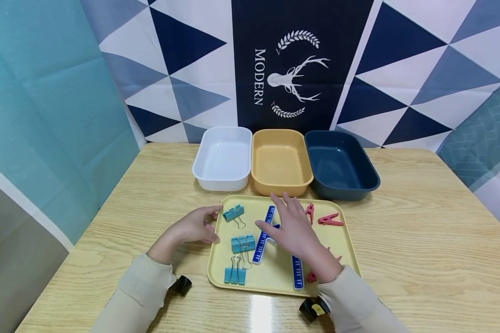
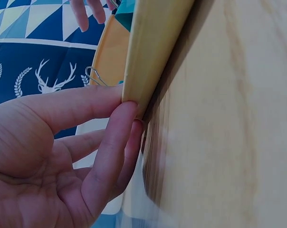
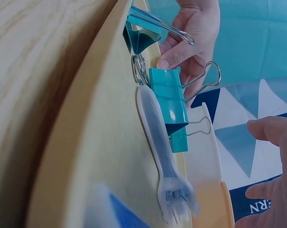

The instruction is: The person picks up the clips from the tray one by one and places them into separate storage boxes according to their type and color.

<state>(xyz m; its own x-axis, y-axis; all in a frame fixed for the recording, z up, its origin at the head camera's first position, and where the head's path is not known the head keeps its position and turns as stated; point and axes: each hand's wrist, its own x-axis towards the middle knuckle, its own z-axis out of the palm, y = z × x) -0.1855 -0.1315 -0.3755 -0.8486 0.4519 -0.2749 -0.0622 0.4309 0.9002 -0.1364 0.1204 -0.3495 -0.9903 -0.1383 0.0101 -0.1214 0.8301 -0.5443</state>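
Note:
My left hand (image 1: 196,226) is at the left side of a yellow tray (image 1: 275,280); in the left wrist view its thumb and fingers (image 2: 119,147) pinch the tray's rim (image 2: 150,47). Above the tray's middle, my right hand (image 1: 293,229) hovers with fingers spread, holding nothing. Teal binder clips lie along the tray's left part: one at the back (image 1: 234,212), one in the middle (image 1: 243,243), one in front (image 1: 235,276). Under the right hand are blue-and-white plastic sealing clips (image 1: 261,243), partly covered by it. Red clothespins (image 1: 331,220) lie on the right, some hidden behind the right forearm.
Behind the tray stand three bins side by side: white (image 1: 222,185), yellow (image 1: 281,188) and dark blue (image 1: 346,193). A patterned cloth (image 1: 191,69) hangs behind the wooden table (image 1: 433,240). Black wrist cameras (image 1: 181,285) sit by both sleeves.

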